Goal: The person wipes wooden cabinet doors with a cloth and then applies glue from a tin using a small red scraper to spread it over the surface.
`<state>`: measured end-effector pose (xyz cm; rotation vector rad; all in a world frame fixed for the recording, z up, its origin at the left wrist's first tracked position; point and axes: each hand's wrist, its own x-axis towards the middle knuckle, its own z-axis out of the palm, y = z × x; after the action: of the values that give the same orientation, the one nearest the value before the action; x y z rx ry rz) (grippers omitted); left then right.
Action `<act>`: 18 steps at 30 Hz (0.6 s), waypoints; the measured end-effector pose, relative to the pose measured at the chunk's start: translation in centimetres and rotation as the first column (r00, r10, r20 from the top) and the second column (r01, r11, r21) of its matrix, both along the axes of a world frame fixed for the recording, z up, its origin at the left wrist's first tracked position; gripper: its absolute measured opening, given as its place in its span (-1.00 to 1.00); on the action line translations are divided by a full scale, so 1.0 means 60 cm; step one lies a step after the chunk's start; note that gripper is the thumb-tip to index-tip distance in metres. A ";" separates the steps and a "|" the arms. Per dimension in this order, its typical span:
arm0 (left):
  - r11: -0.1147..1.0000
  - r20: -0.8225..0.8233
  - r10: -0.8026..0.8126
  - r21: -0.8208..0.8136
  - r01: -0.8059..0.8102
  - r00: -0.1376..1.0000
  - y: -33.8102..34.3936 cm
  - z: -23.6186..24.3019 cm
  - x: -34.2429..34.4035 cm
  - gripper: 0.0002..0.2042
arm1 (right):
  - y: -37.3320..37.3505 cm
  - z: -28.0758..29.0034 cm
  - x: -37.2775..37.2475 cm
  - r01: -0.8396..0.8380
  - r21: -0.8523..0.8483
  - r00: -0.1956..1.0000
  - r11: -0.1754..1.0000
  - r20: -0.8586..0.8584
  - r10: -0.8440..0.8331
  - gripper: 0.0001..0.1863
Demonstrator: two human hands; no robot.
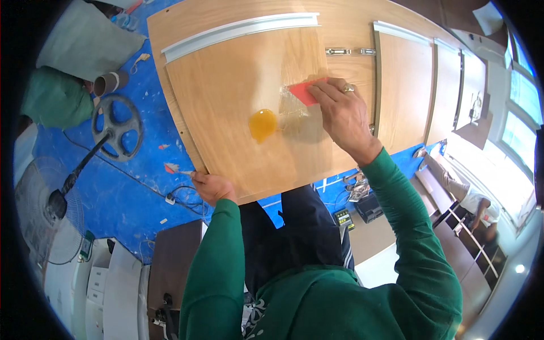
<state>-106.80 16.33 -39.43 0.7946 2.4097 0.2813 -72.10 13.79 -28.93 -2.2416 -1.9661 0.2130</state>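
My right hand (340, 116) pinches a flat red spreader (303, 90) on the light wood panel (221, 102), where a glossy smear (293, 107) shows. A puddle of amber-yellow liquid (262, 124) lies left of it. My left hand (214, 187) is closed at the panel's lower left edge, holding a small scraper (173, 169) whose blade points left, out past the edge. A white rail (241, 31) runs along the panel's top; metal hinges (338, 51) sit to its right.
More panels (402, 85) continue rightward. A standing fan (59, 198) and its round base (116, 127) stand left on blue floor covering (136, 209), with cables and a cardboard tube (106, 83). A co-worker (476, 204) is at the right, near the windows. Dark brown boards (173, 252) lie lower left.
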 end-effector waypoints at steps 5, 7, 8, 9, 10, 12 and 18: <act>0.997 -0.024 -0.014 -0.078 0.012 1.000 0.006 0.008 0.007 -0.30 | 0.050 -0.015 0.053 0.045 0.187 0.997 0.981 0.053 -0.056 -0.63; 0.999 -0.027 -0.026 -0.041 0.025 0.999 0.004 0.003 0.006 -0.30 | 0.071 -0.035 0.077 0.031 0.234 0.994 0.972 0.090 -0.053 -0.65; 0.999 -0.030 -0.029 -0.022 0.029 0.999 0.002 0.001 0.003 -0.30 | 0.081 -0.044 0.085 0.012 0.250 0.992 0.968 0.117 -0.043 -0.64; 0.999 -0.033 -0.035 -0.032 0.034 0.999 0.002 0.001 0.001 -0.30 | 0.088 -0.048 0.089 -0.009 0.266 0.989 0.964 0.146 -0.031 -0.63; 0.998 -0.036 -0.041 -0.041 0.039 0.999 0.002 0.000 -0.001 -0.31 | 0.093 -0.050 0.087 -0.002 0.267 0.990 0.964 0.137 -0.036 -0.63; 0.998 -0.036 -0.040 -0.055 0.038 0.999 0.004 0.002 -0.001 -0.31 | 0.096 -0.065 0.092 -0.020 0.255 0.986 0.967 0.165 -0.024 -0.64; 0.998 -0.036 -0.035 -0.059 0.033 0.999 0.003 0.000 -0.001 -0.31 | 0.102 -0.085 0.086 -0.040 0.299 0.980 0.953 0.198 -0.022 -0.65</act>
<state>-106.88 16.52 -39.41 0.8206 2.4245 0.1838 -66.92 19.91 -34.03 -2.1229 -1.9451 -0.3053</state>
